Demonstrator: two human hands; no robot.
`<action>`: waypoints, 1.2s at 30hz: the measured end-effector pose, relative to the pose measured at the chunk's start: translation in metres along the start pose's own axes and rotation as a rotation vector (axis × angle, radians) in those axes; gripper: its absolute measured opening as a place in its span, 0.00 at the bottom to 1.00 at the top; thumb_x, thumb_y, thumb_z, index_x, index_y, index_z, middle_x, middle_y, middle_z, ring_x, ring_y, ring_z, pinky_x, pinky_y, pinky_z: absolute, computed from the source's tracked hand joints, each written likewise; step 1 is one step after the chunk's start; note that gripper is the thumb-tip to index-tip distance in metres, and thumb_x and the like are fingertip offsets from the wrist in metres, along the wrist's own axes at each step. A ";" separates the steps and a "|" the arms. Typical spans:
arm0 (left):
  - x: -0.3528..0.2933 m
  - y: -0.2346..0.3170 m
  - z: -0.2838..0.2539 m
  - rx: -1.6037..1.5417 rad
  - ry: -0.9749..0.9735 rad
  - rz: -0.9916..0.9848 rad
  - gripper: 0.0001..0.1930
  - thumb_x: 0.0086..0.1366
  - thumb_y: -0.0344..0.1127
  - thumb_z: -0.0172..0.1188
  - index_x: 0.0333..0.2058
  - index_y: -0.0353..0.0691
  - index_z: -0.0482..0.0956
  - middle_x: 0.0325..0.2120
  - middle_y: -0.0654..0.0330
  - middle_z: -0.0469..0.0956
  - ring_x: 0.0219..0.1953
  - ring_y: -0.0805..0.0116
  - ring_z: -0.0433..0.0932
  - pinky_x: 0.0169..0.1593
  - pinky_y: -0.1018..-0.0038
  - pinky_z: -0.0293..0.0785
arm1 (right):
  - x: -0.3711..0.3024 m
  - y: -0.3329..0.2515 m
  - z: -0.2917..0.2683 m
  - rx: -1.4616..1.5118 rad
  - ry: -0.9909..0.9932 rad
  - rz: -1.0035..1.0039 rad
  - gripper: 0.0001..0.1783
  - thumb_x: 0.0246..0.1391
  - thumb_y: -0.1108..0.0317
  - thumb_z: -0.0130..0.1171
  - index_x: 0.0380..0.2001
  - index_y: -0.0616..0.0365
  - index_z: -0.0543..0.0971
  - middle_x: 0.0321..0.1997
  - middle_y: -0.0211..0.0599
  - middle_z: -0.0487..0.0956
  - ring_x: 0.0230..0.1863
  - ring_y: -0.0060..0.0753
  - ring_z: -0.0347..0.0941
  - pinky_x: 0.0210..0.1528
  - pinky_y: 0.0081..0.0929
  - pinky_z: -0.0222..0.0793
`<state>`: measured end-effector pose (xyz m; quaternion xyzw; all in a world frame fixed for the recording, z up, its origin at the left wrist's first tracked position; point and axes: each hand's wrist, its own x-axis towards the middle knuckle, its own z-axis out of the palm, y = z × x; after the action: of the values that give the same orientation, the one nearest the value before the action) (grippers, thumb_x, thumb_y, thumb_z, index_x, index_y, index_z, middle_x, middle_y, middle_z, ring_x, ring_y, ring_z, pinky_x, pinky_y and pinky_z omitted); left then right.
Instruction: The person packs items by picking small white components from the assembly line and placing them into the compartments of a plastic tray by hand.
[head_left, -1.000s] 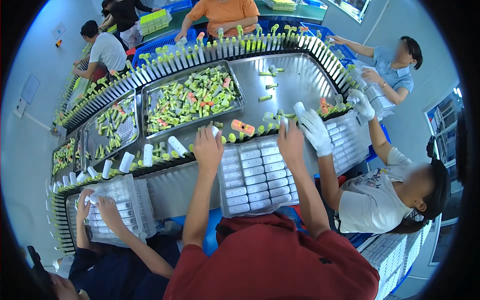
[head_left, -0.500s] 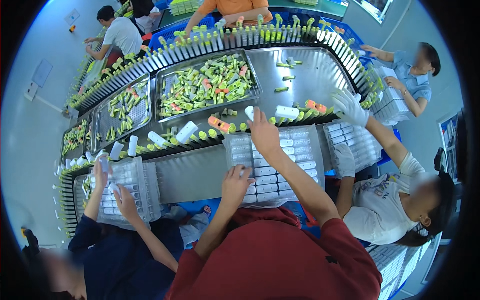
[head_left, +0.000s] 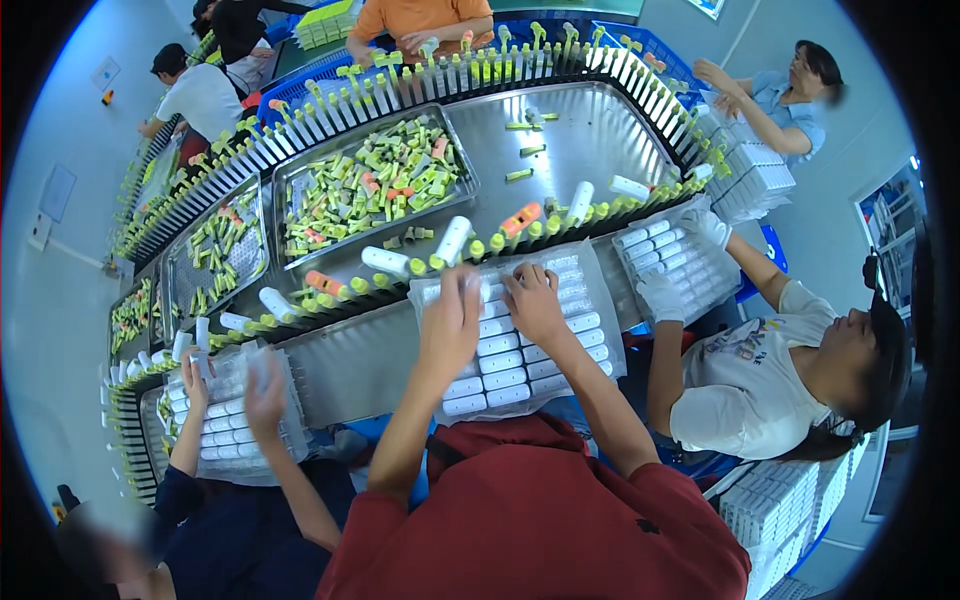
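In front of me lies a clear plastic blister tray (head_left: 600,285), partly filled with rows of white oblong plastic cases (head_left: 505,379). My left hand (head_left: 452,318) is above the tray's left side, its fingers smeared by motion; whether it holds anything is unclear. Over the tray's upper middle, my right hand (head_left: 535,302) has its fingers bent down and drawn together. What lies under those fingertips is hidden. Just beyond my left hand, a white case (head_left: 453,242) leans on the near row of yellow-green-topped holders (head_left: 497,242).
A metal tray (head_left: 472,190) heaped with yellow-green and orange pieces sits beyond the holders. Orange cases (head_left: 521,219) rest along the line. Co-workers handle a tray (head_left: 245,440) at left and another tray (head_left: 690,270) at right, where a gloved hand (head_left: 708,227) reaches in.
My right hand has come back from the holder row to the tray. My left hand has moved up along the tray's left side. The whole view has shifted and turned slightly.
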<state>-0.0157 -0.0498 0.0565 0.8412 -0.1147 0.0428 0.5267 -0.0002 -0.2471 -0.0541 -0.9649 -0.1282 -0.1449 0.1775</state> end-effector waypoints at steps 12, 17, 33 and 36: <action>0.109 -0.079 0.060 0.661 0.420 0.482 0.13 0.65 0.45 0.69 0.37 0.43 0.78 0.32 0.57 0.82 0.33 0.54 0.84 0.34 0.58 0.82 | -0.009 0.007 -0.010 0.120 0.297 0.061 0.19 0.58 0.69 0.71 0.53 0.56 0.82 0.54 0.40 0.84 0.57 0.51 0.78 0.64 0.48 0.69; 0.103 -0.098 0.020 0.596 0.521 0.533 0.10 0.60 0.38 0.69 0.35 0.42 0.79 0.30 0.57 0.80 0.32 0.51 0.81 0.35 0.58 0.80 | -0.007 0.020 0.007 0.173 0.313 0.015 0.24 0.59 0.55 0.74 0.50 0.59 0.82 0.49 0.45 0.84 0.53 0.55 0.79 0.57 0.51 0.73; 0.065 -0.155 -0.072 0.703 0.730 0.347 0.08 0.62 0.36 0.69 0.37 0.40 0.84 0.34 0.52 0.87 0.36 0.46 0.85 0.40 0.55 0.83 | 0.120 0.087 -0.077 -0.118 0.464 0.348 0.29 0.71 0.46 0.62 0.27 0.63 0.83 0.23 0.60 0.81 0.29 0.71 0.79 0.32 0.61 0.74; 0.055 -0.152 -0.088 0.805 0.753 0.392 0.10 0.66 0.38 0.69 0.38 0.38 0.83 0.33 0.52 0.84 0.35 0.46 0.81 0.37 0.53 0.78 | 0.131 0.046 -0.048 -0.278 0.368 0.106 0.27 0.68 0.44 0.65 0.32 0.61 0.80 0.23 0.50 0.82 0.28 0.61 0.83 0.31 0.53 0.78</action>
<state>0.0785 0.0847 -0.0269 0.8650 -0.0478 0.4756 0.1524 0.1235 -0.2813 0.0178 -0.9428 -0.0218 -0.3250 0.0704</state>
